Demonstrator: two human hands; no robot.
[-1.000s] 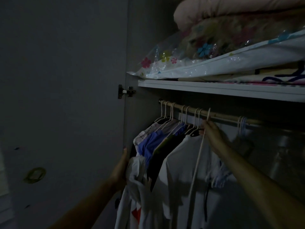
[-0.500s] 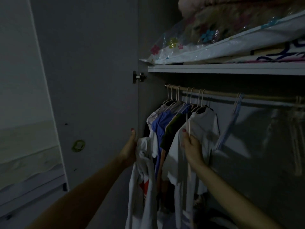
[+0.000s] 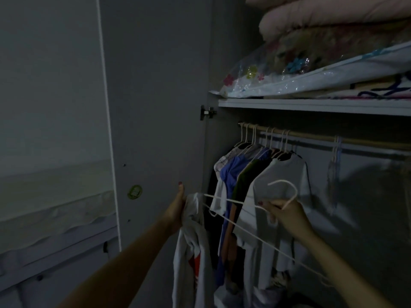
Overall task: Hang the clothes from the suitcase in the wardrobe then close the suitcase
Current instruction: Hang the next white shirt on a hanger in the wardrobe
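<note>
The person is standing at the open wardrobe [image 3: 311, 105] with both arms reaching in. The right hand [image 3: 287, 211] is gripping a bare white hanger [image 3: 244, 210] at the base of its hook, fingers curled tight around the neck; the hook is curving up above the knuckles. The hanger's long axis is lying almost level, and its far shoulder is pointing left toward the white garment [image 3: 192, 247]. That garment is bunched in the left hand [image 3: 178, 210], thumb raised and fingers closed on the cloth near its top, the rest dangling straight down. The hanger's left tip is sitting just beside the gathered cloth at the left hand, so the next move looks like threading that tip into the neck opening, though the opening itself cannot be made out in the dim light.

The rail [image 3: 311, 136] under the shelf is carrying a tight cluster of hung clothes [image 3: 255, 174] at its left end, with bare rail to their right. Folded bedding [image 3: 322, 63] is filling the shelf above. The suitcase is out of view.
</note>
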